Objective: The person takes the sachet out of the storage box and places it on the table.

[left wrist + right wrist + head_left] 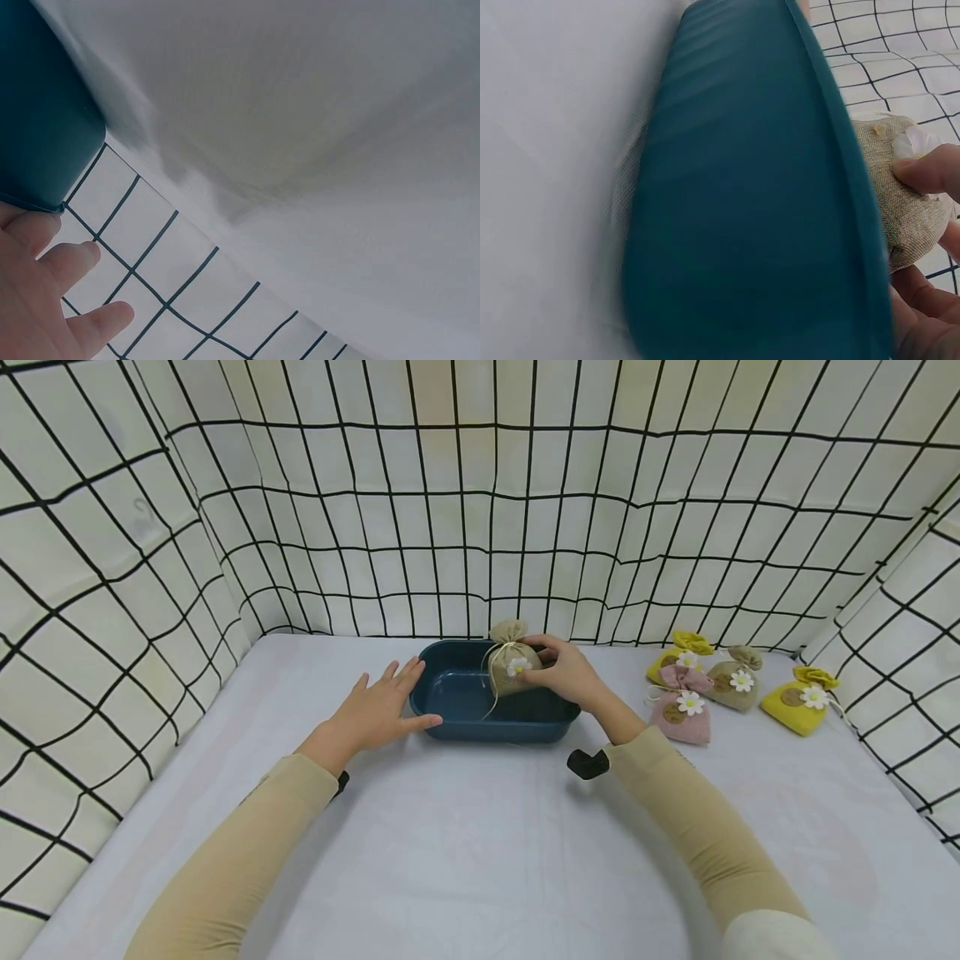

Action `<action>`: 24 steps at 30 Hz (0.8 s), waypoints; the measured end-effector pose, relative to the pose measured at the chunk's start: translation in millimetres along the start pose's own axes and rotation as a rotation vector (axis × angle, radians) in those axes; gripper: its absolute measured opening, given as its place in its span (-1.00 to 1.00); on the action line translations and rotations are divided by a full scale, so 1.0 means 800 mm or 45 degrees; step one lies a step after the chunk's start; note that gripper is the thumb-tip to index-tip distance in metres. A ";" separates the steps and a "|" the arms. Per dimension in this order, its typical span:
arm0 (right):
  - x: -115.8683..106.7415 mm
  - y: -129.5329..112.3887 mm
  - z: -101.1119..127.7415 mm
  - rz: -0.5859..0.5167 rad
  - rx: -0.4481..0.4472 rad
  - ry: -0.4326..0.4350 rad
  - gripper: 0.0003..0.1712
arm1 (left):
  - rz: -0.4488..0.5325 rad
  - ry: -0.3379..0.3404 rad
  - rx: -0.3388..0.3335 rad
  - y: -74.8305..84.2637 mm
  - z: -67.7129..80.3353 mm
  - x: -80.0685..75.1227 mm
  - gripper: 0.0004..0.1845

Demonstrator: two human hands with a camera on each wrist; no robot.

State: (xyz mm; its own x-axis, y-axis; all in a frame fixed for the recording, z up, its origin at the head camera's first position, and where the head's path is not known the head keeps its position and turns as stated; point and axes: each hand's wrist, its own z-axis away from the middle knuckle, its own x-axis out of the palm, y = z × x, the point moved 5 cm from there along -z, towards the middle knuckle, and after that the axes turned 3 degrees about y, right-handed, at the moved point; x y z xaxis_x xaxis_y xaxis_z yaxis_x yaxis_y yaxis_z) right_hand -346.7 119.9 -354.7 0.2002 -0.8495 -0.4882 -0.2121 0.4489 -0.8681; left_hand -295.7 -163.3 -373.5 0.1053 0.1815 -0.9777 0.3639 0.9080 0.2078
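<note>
A dark blue rectangular tray (457,725) sits on the white table. My right hand (564,672) grips a tan cloth pouch (508,662) with a daisy, holding it upright over the tray's right part. In the right wrist view the pouch (901,214) shows behind the tray's outer wall (750,195), with my fingers (930,171) on it. My left hand (381,708) lies flat with fingers spread, touching the tray's left end. The left wrist view shows those fingers (71,262) beside the tray's corner (41,127).
Several more pouches lie at the right: a yellow one (675,653), a pink one (684,706), a tan one (733,680) and another yellow one (802,700). A grid-patterned curtain (480,510) walls in the table on three sides.
</note>
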 end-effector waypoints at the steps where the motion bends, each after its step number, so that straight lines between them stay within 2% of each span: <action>1: -0.001 -0.001 0.002 -0.003 -0.004 -0.008 -0.26 | -0.002 0.003 0.002 0.000 0.000 0.000 0.15; 13: -0.012 -0.009 0.023 -0.047 -0.016 -0.022 -0.24 | -0.024 0.008 0.001 -0.001 -0.002 0.000 0.17; 24: -0.015 -0.012 0.047 -0.091 -0.061 0.026 -0.27 | -0.020 0.009 0.004 -0.001 -0.002 -0.001 0.17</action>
State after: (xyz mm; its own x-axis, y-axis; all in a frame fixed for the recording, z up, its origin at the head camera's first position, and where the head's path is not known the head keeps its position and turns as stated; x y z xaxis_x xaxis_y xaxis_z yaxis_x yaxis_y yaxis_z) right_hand -311.4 135.8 -343.7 0.1973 -0.8844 -0.4231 -0.2439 0.3737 -0.8949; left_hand -297.3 -163.3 -373.3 0.0928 0.1700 -0.9811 0.3683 0.9096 0.1925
